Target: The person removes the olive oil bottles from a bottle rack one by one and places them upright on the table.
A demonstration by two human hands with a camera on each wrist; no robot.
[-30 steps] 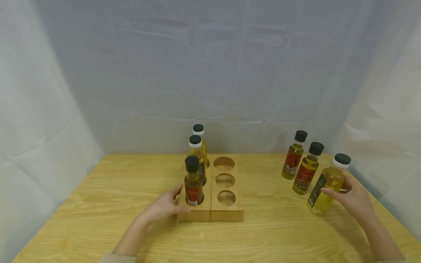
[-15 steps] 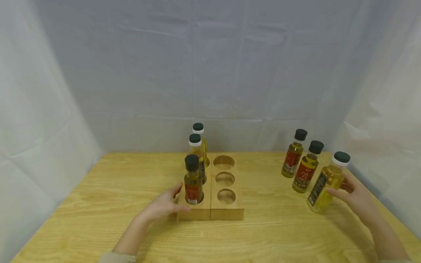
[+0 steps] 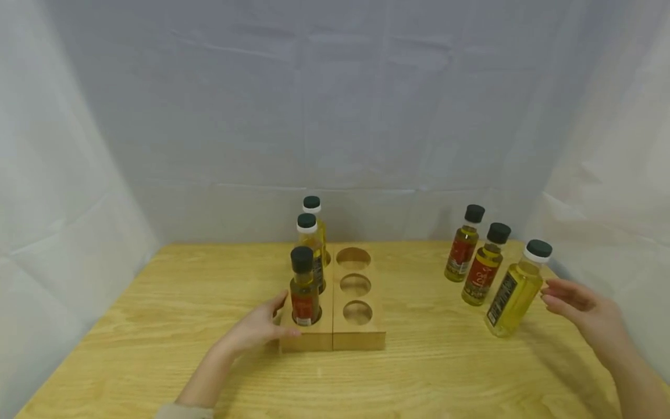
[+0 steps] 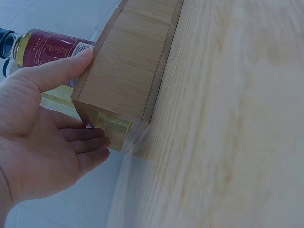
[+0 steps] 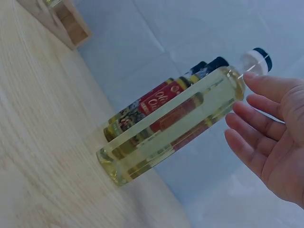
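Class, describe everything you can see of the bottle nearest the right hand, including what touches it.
The bottle looks clear, plastic or glass, and holds yellow liquid. It has a dark green cap, a white collar and a dark label with pale print. It stands upright on the wooden table, just right of a red-labelled bottle. The right hand is close beside it, not gripping it; whether they touch is unclear.

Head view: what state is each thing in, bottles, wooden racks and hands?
Left rack: bottles in it.
Right rack: no bottles in its three holes.
Front racked bottle: capped, upright.
Two racked bottles behind it: capped, upright.
Two red-labelled bottles at right: capped, standing on the table.
Yellow oil bottle: capped, standing.
Left hand: touching the left rack.
Right hand: open, holding nothing.
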